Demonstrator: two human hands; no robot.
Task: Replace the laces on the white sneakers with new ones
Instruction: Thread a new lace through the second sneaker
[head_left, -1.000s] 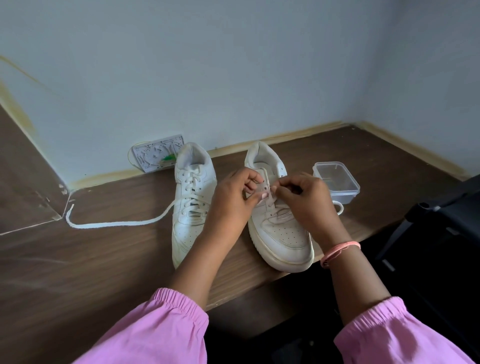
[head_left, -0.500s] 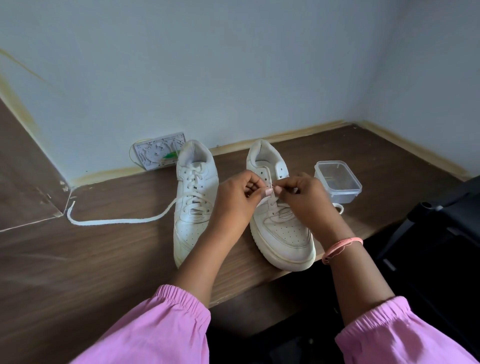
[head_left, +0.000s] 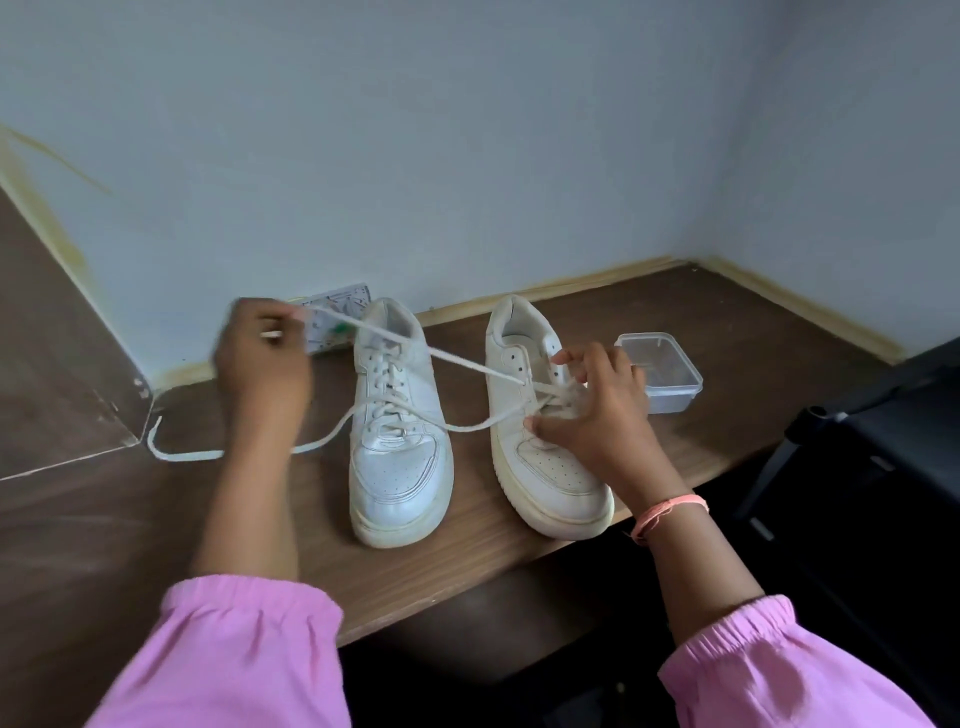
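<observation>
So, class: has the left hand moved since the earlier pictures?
Yes. The left hand has swung left from the right sneaker, past the left sneaker, pulling the lace.

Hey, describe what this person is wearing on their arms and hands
Both arms wear loose pink sleeves with gathered elastic cuffs, pushed up so the forearms are bare: left sleeve, right sleeve. The right wrist carries a thin pink-orange bracelet. The left hand and right hand are gloveless; no rings are discernible.

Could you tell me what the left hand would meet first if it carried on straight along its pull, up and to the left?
Probably the pale blue wall behind the left hand; depth is unclear.
</observation>
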